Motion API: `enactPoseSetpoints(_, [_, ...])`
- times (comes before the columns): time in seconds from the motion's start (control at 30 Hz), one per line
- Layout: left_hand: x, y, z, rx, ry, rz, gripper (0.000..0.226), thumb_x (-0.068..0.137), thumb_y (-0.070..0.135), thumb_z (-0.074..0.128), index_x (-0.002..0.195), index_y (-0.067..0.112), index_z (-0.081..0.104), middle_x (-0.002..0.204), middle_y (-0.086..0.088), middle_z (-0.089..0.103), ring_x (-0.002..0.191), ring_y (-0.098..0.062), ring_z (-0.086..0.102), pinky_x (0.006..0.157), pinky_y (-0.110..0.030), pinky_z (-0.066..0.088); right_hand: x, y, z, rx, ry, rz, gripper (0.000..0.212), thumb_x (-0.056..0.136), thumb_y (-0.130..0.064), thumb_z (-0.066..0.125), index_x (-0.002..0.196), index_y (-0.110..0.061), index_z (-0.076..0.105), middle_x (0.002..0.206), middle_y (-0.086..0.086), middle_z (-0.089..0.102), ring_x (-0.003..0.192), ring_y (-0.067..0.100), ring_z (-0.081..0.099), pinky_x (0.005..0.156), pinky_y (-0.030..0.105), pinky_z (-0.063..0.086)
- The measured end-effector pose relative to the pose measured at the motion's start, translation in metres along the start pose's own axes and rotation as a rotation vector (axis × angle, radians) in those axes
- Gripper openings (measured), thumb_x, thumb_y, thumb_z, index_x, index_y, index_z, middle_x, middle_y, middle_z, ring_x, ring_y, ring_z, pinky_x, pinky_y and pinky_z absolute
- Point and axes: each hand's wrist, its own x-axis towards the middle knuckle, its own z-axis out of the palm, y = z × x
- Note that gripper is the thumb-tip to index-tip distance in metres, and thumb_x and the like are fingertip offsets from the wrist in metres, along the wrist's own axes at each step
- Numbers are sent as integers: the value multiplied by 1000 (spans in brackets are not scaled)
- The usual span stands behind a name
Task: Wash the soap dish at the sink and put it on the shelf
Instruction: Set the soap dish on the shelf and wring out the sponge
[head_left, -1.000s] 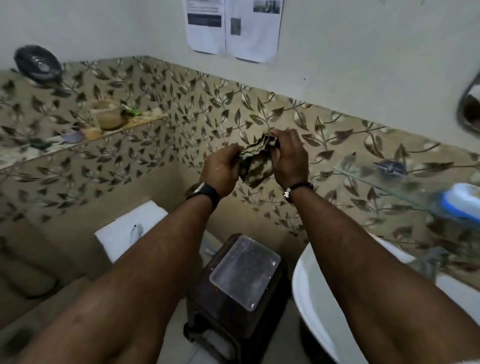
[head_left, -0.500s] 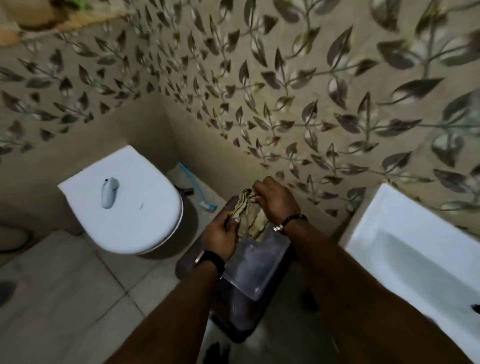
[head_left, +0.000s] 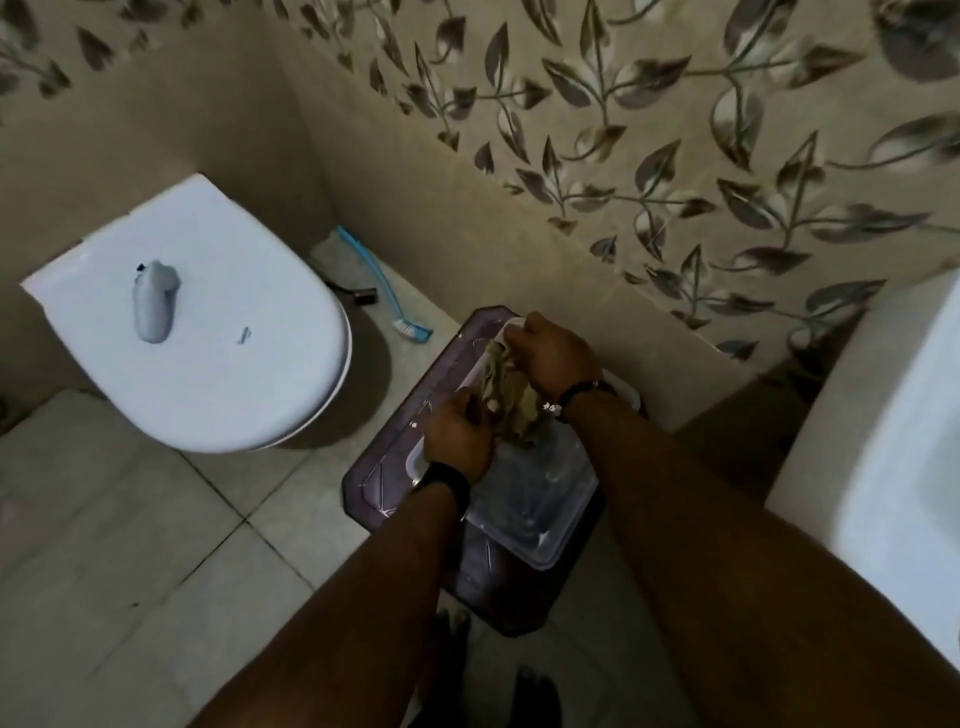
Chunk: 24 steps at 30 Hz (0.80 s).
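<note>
- Both hands are low over a dark stool (head_left: 395, 467) that carries a clear tray (head_left: 530, 504).
- Left hand (head_left: 457, 436) and right hand (head_left: 553, 358) both clutch a crumpled, mottled cloth (head_left: 506, 402), bunched between them just above the tray.
- Black bands sit on both wrists.
- Soap dish: cannot tell which item it is; the clear tray is the only dish-like thing here.
- Sink (head_left: 904, 467) is at the right edge, apart from the hands.
- Toilet (head_left: 208, 338) at left, lid shut, a grey bottle (head_left: 153, 301) lying on it.
- A blue brush (head_left: 384, 286) lies on the floor between toilet and stool.
</note>
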Motion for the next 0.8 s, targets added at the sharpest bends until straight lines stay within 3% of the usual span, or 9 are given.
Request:
enactPoseSetpoints(0.07, [-3, 2, 2, 46, 26, 47, 28, 101, 23, 55, 124, 14, 67, 120, -12, 71, 110, -29, 64, 85, -21, 37, 0, -2, 5, 85, 47, 137, 30, 101, -37, 41, 115, -16, 57, 122, 16, 61, 106, 36, 59, 79, 36, 39])
enactPoseSetpoints(0.2, [-12, 8, 5, 130, 77, 181, 30, 95, 6, 59, 125, 6, 64, 125, -18, 64, 111, -35, 60, 82, -19, 31, -11, -9, 7, 110, 118, 256, 21, 100, -15, 42, 109, -6, 59, 111, 20, 61, 98, 40, 60, 82, 49, 52])
enactPoseSetpoints(0.33, [-15, 9, 8, 369, 54, 429, 42, 86, -1, 64, 127, 1, 63, 135, -25, 57, 121, -46, 52, 98, -45, 45, -25, -5, 15, 9, 75, 160, 25, 97, -11, 47, 117, -4, 62, 124, 20, 58, 113, 37, 52, 91, 45, 43])
enactPoseSetpoints(0.4, [-13, 8, 12, 521, -51, 504, 53, 91, 7, 58, 144, 4, 50, 151, -22, 46, 140, -42, 38, 113, -51, 35, -31, -4, 22, -77, 2, 59, 33, 98, -18, 47, 127, -8, 60, 137, 15, 54, 125, 36, 47, 101, 44, 38])
enactPoseSetpoints(0.53, [-6, -3, 23, 729, -198, 531, 66, 98, 18, 45, 157, 6, 17, 167, -13, 13, 155, -28, 6, 125, -45, 10, -38, -6, 37, -53, -41, 38, 48, 102, -24, 40, 149, -13, 39, 155, 7, 40, 142, 27, 35, 117, 38, 24])
enactPoseSetpoints(0.7, [-1, -16, 31, 762, -303, 426, 66, 101, 19, 36, 159, 7, 7, 167, -14, 10, 154, -30, 6, 126, -43, 8, -42, 0, 65, -34, -205, 112, 57, 106, -30, 24, 157, -13, 4, 167, 4, -2, 153, 20, -3, 121, 35, -8])
enactPoseSetpoints(0.8, [-1, -22, 36, 741, -314, 396, 67, 101, 21, 35, 159, 8, 3, 167, -15, 8, 154, -30, 4, 126, -44, 7, -43, 0, 76, -46, -240, 128, 61, 106, -34, 19, 156, -12, -8, 166, 5, -13, 152, 21, -13, 118, 37, -16])
